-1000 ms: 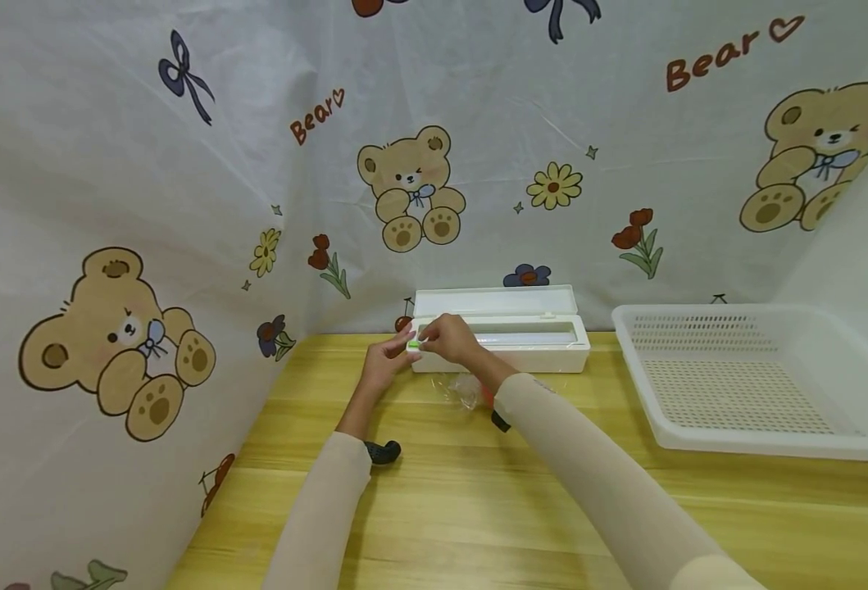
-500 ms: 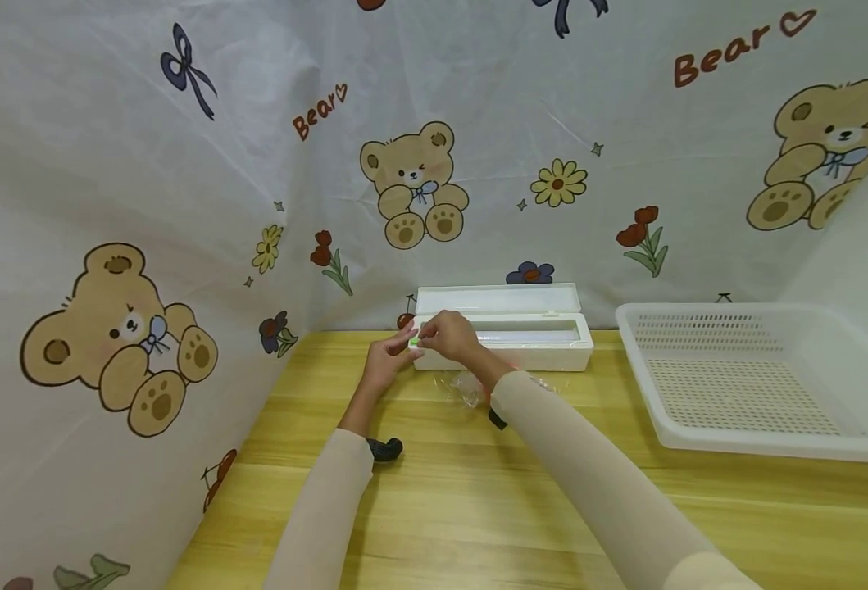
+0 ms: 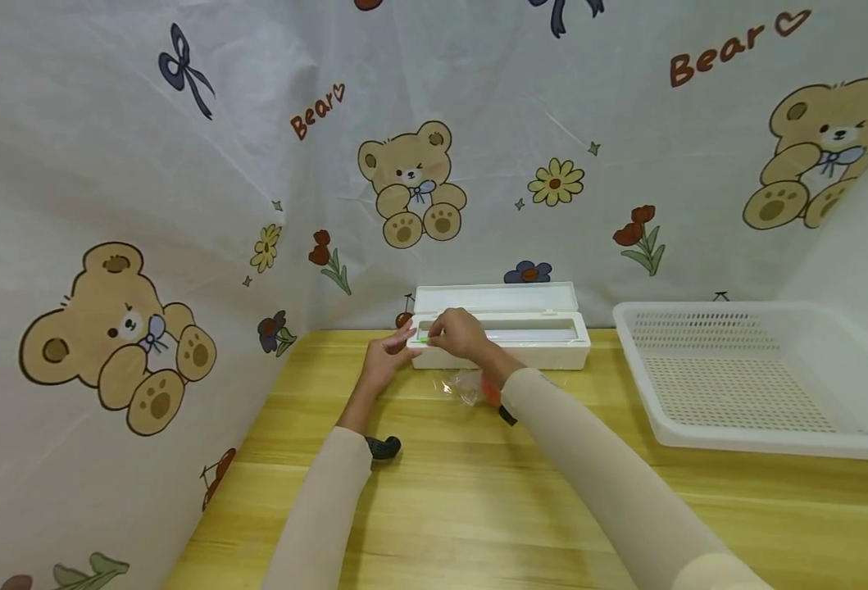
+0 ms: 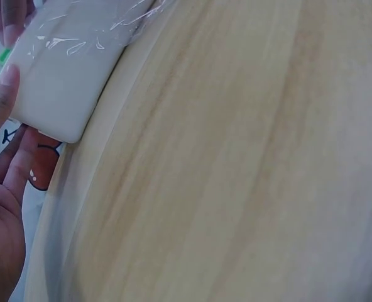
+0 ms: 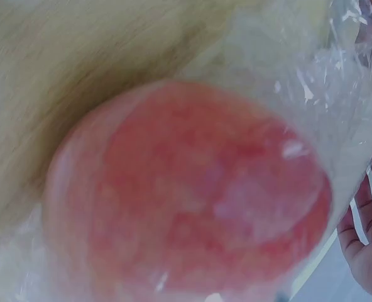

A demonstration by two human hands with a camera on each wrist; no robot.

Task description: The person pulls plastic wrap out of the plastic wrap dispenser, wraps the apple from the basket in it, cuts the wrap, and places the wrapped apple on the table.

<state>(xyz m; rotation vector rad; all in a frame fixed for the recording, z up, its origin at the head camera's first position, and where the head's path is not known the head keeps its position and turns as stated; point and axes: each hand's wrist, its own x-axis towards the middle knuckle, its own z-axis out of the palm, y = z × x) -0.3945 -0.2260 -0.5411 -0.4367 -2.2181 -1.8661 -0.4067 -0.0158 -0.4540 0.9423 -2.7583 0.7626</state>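
A white cling film dispenser stands at the back of the table with its lid raised. My left hand grips its left end, thumb on the front and fingers behind in the left wrist view. Pinched by my right hand, a small green slide cutter sits near the left end of the dispenser's top edge. Clear film hangs over the front. Below my right wrist, a round reddish fruit-like thing lies at the film; its exact kind is unclear.
A white perforated plastic basket stands to the right. A printed bear curtain closes off the back and left. On the wooden table, a dark curved object shows by my left wrist. A black piece shows beside my right forearm.
My right hand has shifted slightly to the right along the dispenser, and the green slide cutter has moved right with it. My left hand stays on the left end.
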